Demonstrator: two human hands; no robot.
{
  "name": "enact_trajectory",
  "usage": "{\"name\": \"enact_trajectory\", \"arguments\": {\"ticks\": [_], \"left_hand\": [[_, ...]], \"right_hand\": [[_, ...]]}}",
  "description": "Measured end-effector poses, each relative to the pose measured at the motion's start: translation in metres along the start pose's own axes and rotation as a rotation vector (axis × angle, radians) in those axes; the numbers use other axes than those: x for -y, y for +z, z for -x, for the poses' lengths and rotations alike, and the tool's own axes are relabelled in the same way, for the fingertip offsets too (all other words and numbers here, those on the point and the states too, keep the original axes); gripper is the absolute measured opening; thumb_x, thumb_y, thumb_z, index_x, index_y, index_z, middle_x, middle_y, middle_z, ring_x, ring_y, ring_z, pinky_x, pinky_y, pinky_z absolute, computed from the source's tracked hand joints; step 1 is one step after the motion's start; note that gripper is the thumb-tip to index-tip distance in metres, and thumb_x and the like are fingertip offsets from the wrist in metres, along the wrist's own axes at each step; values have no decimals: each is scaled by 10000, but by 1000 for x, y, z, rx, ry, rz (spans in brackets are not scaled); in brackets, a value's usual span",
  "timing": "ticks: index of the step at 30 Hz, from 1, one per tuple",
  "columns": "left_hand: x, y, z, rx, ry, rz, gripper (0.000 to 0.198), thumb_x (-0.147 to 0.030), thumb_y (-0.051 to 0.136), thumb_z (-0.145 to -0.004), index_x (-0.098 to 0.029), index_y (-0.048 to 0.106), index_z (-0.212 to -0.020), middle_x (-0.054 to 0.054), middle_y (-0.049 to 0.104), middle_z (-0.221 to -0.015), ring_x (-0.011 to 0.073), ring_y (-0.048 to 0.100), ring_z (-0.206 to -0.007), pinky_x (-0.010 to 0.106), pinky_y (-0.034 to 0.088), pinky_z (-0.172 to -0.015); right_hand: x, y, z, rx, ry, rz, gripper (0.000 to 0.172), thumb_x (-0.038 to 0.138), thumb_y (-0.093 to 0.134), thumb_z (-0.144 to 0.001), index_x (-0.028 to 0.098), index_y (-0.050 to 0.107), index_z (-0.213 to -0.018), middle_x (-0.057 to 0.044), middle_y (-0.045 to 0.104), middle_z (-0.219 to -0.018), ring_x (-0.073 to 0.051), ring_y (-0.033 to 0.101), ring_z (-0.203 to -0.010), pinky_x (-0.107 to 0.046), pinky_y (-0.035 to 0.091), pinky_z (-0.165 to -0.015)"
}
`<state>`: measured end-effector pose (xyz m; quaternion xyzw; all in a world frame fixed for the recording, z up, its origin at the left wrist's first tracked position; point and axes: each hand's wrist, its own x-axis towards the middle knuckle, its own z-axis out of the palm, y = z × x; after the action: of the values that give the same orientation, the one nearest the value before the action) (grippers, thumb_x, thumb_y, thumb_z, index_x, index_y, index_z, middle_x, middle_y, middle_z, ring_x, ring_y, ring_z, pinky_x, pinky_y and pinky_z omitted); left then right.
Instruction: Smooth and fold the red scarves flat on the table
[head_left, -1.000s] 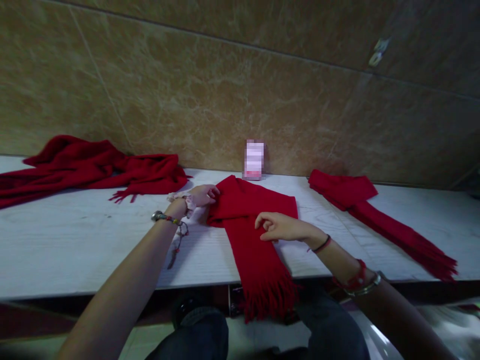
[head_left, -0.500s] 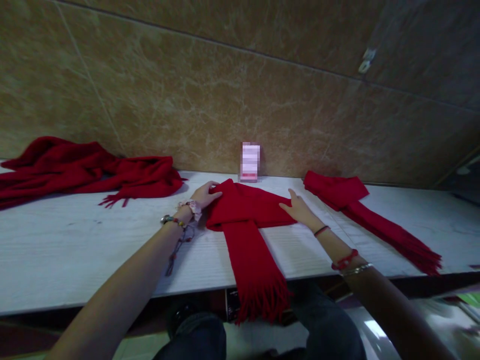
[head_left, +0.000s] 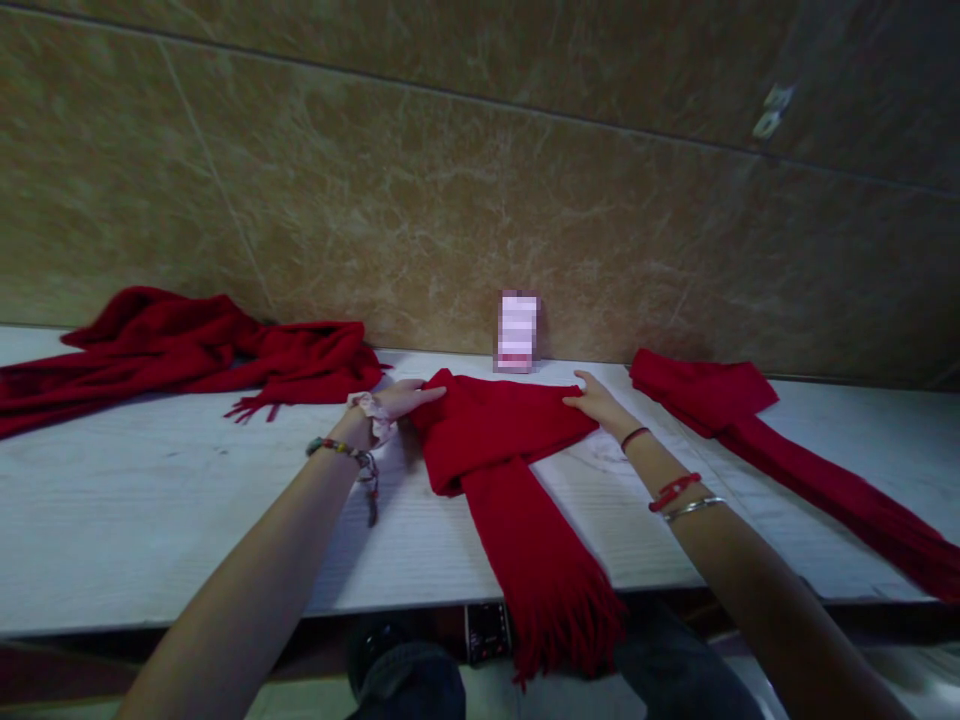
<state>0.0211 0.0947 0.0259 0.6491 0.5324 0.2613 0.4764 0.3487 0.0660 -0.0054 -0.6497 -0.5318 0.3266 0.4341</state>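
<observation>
White tabletop [head_left: 150, 520], left hand [head_left: 397, 400] and right hand [head_left: 596, 403] seemingly flat, fingers extended, on red scarf [head_left: 495, 430]

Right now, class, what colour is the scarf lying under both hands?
The scarf is solid red, no pattern; the head view shows it best.

Forearms bare. At the left wrist, a pale pink scrunchie [head_left: 373, 412] sits just behind the left hand [head_left: 405, 400], then a multicoloured bead bracelet [head_left: 334, 447] with a dangling tassel [head_left: 370, 500]. Behind the right hand [head_left: 596, 403] are a thin dark band [head_left: 634, 437], a red cord bracelet [head_left: 673, 489] and a slim silver bangle [head_left: 694, 507]; dark trousers [head_left: 420, 680] cover the knees.
</observation>
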Motion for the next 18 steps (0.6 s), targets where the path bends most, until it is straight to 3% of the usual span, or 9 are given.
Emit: {"name": "enact_trajectory", "arguments": {"ticks": [2,6,9,11,12,14,16,18], "left_hand": [[1,1,-6,-110,-36,26,345,-384,702,-564,-186,559,-807,53,681,-855,238,629,-902,294,508,-751],[-2,5,-6,-232,-8,-8,469,-351,699,-617,-173,501,-1004,77,633,-948,221,613,-914,323,497,-774],[-9,9,3,-482,33,-389,565,-370,675,-654,-183,464,-1143,136,542,-1112,299,528,-1054,419,454,-826],[-15,12,12,-530,150,-630,518,-415,614,-705,-199,479,-1155,133,500,-1149,312,485,-1090,434,422,-861],[-18,14,17,-453,234,-707,481,-435,578,-728,-204,495,-1141,118,506,-1129,293,493,-1070,414,417,-870],[-23,20,28,-151,369,-809,478,-458,574,-713,-209,515,-1117,83,529,-1057,246,524,-997,351,422,-866],[-27,29,40,118,381,-917,583,-442,652,-621,-211,502,-1135,72,521,-1049,241,520,-988,328,420,-867],[-30,40,50,153,323,-1053,618,-355,677,-585,-193,484,-1149,92,489,-1084,263,499,-1021,343,408,-879]], "right_hand": [[1,-1,0,0,-11,-58,714,175,632,-646,170,337,-1297,-30,651,-774,-185,640,-672,-364,534,-677],[5,-9,-3,-90,-66,-143,707,177,629,-652,189,336,-1295,-59,651,-901,-206,644,-797,-393,526,-741],[9,-8,-2,-206,-162,138,656,129,632,-620,140,428,-1243,-130,608,-1036,-261,595,-957,-471,469,-849],[14,-3,6,-214,-395,339,560,136,623,-641,134,498,-1187,-158,563,-1128,-278,527,-1071,-496,401,-933],[18,0,12,-157,-544,405,503,156,608,-673,147,521,-1168,-152,554,-1153,-268,506,-1101,-490,378,-959],[27,10,28,63,-803,482,406,207,566,-748,183,545,-1152,-120,566,-1160,-231,506,-1105,-456,378,-971],[35,21,44,313,-941,540,376,236,548,-784,203,548,-1159,-94,582,-1161,-202,513,-1105,-417,396,-963],[41,33,57,447,-987,605,379,222,545,-791,193,549,-1169,-94,586,-1174,-190,512,-1114,-389,405,-960]]}}
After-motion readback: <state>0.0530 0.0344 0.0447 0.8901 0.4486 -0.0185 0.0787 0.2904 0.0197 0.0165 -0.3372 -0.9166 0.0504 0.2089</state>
